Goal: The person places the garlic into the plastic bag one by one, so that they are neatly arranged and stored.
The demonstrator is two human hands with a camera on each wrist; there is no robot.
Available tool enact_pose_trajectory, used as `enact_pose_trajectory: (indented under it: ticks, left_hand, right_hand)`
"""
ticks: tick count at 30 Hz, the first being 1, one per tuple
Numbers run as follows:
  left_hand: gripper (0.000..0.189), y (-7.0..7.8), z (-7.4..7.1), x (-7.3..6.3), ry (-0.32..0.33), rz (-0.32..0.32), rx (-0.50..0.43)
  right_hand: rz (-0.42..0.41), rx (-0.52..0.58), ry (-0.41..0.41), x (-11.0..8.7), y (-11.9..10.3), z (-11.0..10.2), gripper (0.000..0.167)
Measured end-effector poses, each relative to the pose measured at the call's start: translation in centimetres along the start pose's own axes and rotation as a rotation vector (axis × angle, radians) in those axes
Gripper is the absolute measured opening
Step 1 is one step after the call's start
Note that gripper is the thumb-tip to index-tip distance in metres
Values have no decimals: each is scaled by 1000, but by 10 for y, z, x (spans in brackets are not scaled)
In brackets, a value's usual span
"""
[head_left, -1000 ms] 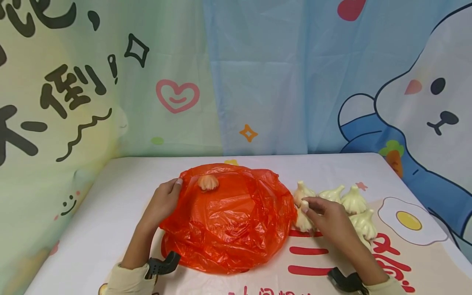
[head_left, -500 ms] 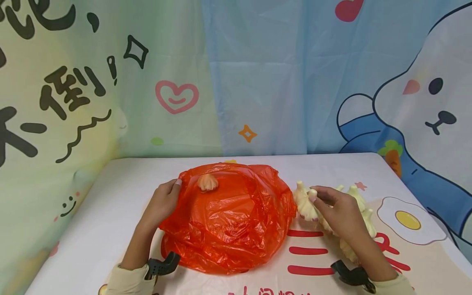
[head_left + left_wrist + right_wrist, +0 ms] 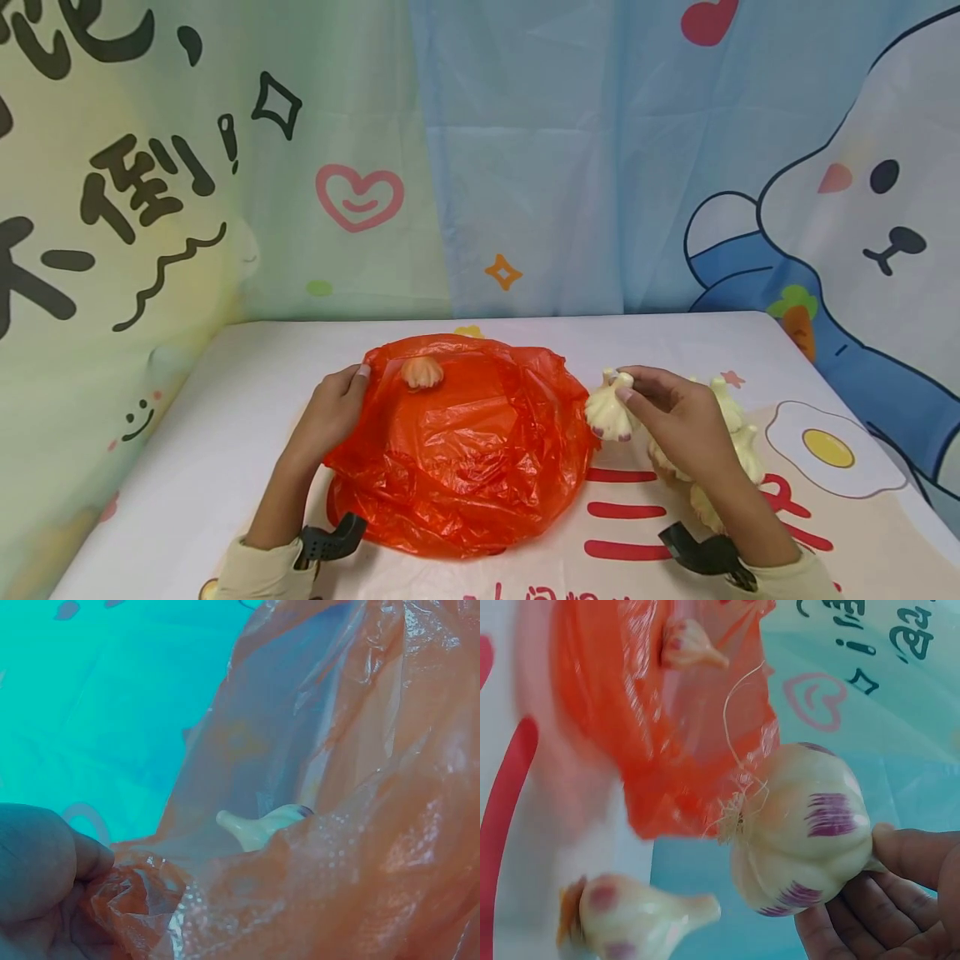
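A crumpled red plastic bag (image 3: 480, 467) lies with its mouth open in the middle of the table. My left hand (image 3: 339, 407) pinches its upper left rim, with the gathered film (image 3: 139, 900) between thumb and fingers. Inside the bag is one garlic bulb (image 3: 422, 372), its stem showing in the left wrist view. My right hand (image 3: 678, 417) holds another garlic bulb (image 3: 609, 410) by the stem, root end down, right at the bag's right edge. The right wrist view shows this held bulb (image 3: 802, 832) with purple streaks and thin roots.
Several more garlic bulbs (image 3: 748, 450) lie right of the bag, partly hidden behind my right hand. One loose bulb (image 3: 634, 915) shows below the held one in the right wrist view. The printed tablecloth (image 3: 870, 425) reaches back to a patterned curtain (image 3: 525, 167).
My right hand has lifted the garlic bulb by its stem and moved it up and slightly left, toward the bag. My left hand stays on the bag's rim.
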State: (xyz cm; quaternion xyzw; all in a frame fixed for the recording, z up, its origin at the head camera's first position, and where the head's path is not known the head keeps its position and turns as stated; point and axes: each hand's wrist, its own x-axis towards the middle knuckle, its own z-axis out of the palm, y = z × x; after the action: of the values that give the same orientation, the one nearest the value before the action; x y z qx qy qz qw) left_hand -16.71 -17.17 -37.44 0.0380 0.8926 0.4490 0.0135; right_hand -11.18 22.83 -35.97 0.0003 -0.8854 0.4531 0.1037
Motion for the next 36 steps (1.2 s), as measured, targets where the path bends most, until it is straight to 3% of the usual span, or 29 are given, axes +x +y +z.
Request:
enact_pose_trajectory:
  ticks: [11,23,36]
  left_hand:
    - [47,1,-1,0,-10,-20,-20]
    - [48,0,-2,-1,-14,-34,-40]
    - [47,-1,-2,0,-10,-26,-23]
  right_hand:
    - [-1,160,-83,8,-14,25,39]
    - [-6,244,-146,20,-19,53,34]
    - [-68,314,-208,32,-29,85,30]
